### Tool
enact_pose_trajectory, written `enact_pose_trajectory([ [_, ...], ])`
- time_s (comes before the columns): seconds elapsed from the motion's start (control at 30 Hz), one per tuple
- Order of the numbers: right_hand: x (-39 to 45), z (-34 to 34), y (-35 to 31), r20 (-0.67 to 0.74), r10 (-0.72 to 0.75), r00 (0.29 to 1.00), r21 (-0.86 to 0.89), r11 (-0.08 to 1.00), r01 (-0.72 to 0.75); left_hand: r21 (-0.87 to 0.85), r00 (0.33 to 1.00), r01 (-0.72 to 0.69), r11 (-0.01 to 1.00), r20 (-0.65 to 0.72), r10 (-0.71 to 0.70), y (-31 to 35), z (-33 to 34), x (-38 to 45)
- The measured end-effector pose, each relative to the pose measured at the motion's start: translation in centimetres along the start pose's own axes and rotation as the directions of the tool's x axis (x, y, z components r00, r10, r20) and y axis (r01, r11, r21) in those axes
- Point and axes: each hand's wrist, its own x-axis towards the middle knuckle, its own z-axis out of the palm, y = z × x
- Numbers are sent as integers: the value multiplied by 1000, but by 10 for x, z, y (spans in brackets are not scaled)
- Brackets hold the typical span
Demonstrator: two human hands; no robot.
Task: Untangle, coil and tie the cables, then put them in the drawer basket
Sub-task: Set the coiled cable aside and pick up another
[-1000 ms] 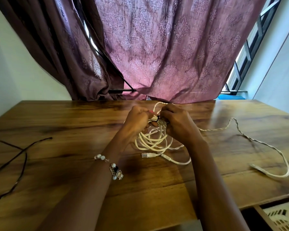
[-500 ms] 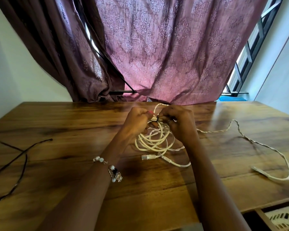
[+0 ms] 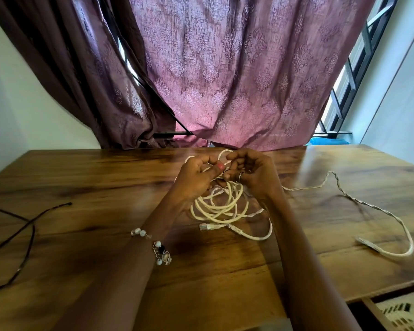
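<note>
Two hands, left (image 3: pixel 196 177) and right (image 3: pixel 253 173), fingers curled, pinch a white cable coil (image 3: pixel 219 206) on a table (image 3: pixel 105 177).

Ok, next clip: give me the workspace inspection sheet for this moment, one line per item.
Surface: wooden table, glossy, bare across the left middle.
Job's things: white coiled cable under the hands, plug lying loose; drawer basket at lower right.
Clutter: nothing seen.
Grippers: left hand and right hand both curled on the coil's top; what the fingers pinch is hidden.
Cables: twisted white cable trails right, its end on the table; dark thin cable lies at left.
Surroundings: purple patterned curtain, barred window, white walls.
</note>
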Motion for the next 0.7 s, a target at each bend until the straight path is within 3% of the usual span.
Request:
enact_pose_trajectory([
  [0.2,-1,4,1,64,84,994,10,996,-85,116,998,-27,993,-53,33,-12,1,3],
  [0.33,-5,-8,-2,15,98,995,94,991,-99,110,1000,6,994,-28,-2,-7,2,0],
  [0.4,-7,-8,-3,81,158,984,104,980,-167,183,1000,-1,983,-25,5,-9,2,1],
  [0.53,-5,1,1,162,268,950,-20,963,-269,276,999,-4,961,-46,18,-21,2,4],
  [0.7,-3,4,2,68,152,986,-176,975,-138,201,987,7,980,-160,26,-20,7,10],
])
